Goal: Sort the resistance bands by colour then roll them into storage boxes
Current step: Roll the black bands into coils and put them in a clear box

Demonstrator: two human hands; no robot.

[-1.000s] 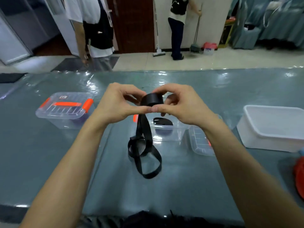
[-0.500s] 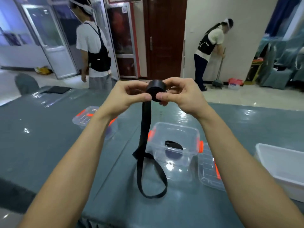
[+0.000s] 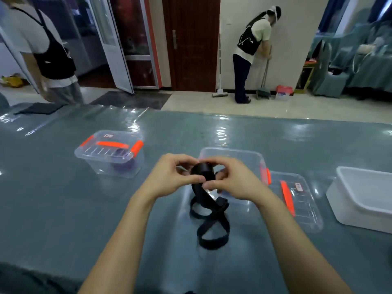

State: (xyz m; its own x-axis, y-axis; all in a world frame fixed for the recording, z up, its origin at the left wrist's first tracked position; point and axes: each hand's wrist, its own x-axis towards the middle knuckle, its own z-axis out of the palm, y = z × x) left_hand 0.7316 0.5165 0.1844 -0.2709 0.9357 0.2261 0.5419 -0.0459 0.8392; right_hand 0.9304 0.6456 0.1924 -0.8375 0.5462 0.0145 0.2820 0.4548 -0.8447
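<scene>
A black resistance band [image 3: 204, 172] is partly wound into a tight roll that I hold in front of me. My left hand [image 3: 169, 177] pinches the roll from the left and my right hand [image 3: 233, 179] pinches it from the right. The unrolled tail [image 3: 212, 225] hangs down and lies in loose loops on the table. Behind my hands stands an open clear storage box [image 3: 231, 153] with orange clips. Its inside is mostly hidden by my hands.
A closed clear box [image 3: 110, 153] with orange handle and a purple roll inside sits at the left. A loose clear lid [image 3: 297, 200] lies right of the open box, then a white tub [image 3: 364, 196]. Two people stand beyond the table.
My hands have come down from a raised position to just above the open box. The band's tail, hanging straight before, now lies coiled on the table. The camera has tilted down.
</scene>
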